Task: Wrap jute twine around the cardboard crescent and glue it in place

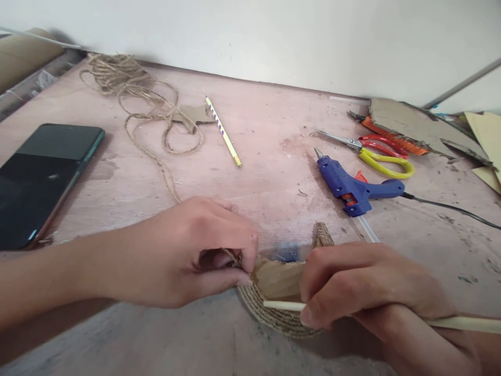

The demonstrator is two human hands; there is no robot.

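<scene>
A cardboard piece partly wrapped in jute twine lies near the front of the table, between my hands. My left hand is closed, pinching the twine strand against the cardboard's left edge. That strand runs back to a loose bundle of twine at the far left. My right hand is closed on the right side of the cardboard and also holds a thin wooden stick that lies across the piece.
A dark phone lies at the left. A striped pencil and a cardboard scrap sit mid-table. A blue glue gun with cord, yellow-handled pliers, red-handled scissors and cardboard sheets are at the right.
</scene>
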